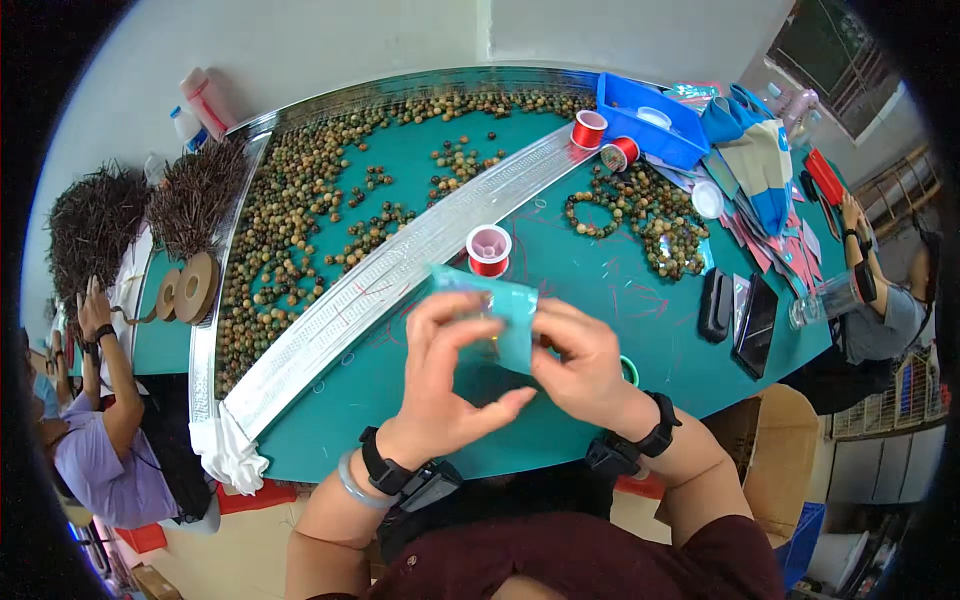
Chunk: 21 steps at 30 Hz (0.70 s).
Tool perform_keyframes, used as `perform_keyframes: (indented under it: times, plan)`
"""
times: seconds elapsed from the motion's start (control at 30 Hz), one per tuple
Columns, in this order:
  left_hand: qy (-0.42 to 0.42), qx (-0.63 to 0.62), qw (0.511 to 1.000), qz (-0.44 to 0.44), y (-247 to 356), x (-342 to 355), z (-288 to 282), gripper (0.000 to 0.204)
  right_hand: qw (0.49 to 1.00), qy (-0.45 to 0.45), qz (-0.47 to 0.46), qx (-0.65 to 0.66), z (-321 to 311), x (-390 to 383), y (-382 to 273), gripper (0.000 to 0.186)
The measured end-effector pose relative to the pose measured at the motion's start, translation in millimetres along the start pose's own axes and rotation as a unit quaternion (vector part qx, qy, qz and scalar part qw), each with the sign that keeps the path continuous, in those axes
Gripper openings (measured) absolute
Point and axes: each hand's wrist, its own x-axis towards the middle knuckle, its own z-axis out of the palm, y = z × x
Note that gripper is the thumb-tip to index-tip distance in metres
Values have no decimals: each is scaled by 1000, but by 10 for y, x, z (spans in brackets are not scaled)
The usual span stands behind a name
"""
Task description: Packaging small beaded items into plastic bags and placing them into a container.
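A small teal packet (516, 318) is raised over the near part of the green table. My right hand (585, 365) pinches its right side between thumb and fingers. At its left edge is my left hand (440, 375), fingers bent and touching the packet, thumb stretched out apart from it. What lies inside the packet cannot be made out. Just beyond stands a spool of red thread (489, 250). A beaded bracelet (594, 215) lies farther off to the right, next to a heap of bead bracelets (665, 225).
A long metal strip (400, 270) fences off many loose beads (290, 220). At the back right sit a blue tray (650, 118), two red spools and stacked packets (775, 240). A black phone (757, 325) and black case (715, 305) lie right. People work at both sides.
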Motion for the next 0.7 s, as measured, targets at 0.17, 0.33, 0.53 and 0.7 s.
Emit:
perform_keyframes:
  times: [0.17, 0.33, 0.53, 0.7]
  plan:
    - [-33, 160, 986, -17, -5, 1, 77, 100, 973, -41, 119, 191, 13, -20, 73, 17]
    - [-75, 150, 985, -40, -41, -25, 60, 87, 993, -115, 11, 30, -19, 34, 106, 19]
    - [-113, 112, 987, -33, -35, -32, 45, 83, 988, -140, 62, 35, 7, 35, 88, 18]
    - [-95, 134, 986, -30, -37, -24, 46, 79, 983, -145, 116, -16, -10, 46, 138, 18]
